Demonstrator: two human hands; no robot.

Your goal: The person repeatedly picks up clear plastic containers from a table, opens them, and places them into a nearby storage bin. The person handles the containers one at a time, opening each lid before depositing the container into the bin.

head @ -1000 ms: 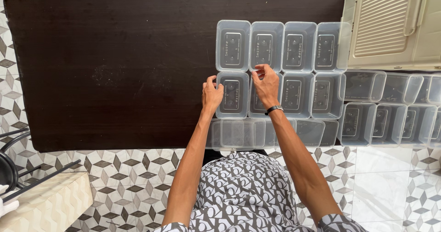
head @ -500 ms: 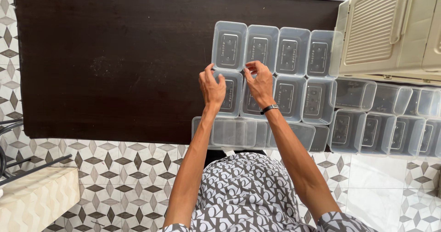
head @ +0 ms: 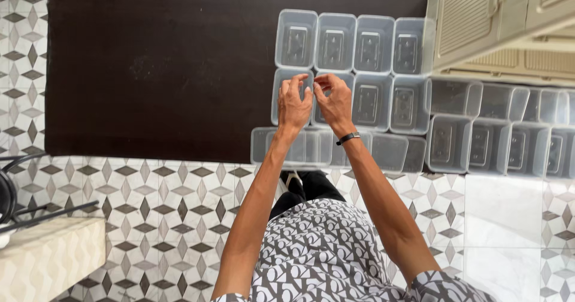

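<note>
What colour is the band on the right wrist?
Black, a thin wristband just below the right hand; head view.

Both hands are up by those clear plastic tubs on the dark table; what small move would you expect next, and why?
Probably lowering the clear rectangular plastic tub pinched between left hand and right hand into the second row's left end, beside its neighbours.

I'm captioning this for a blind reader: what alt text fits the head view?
Both hands, left hand and right hand, meet over a clear plastic container in rows of identical ones on a dark table.
</note>
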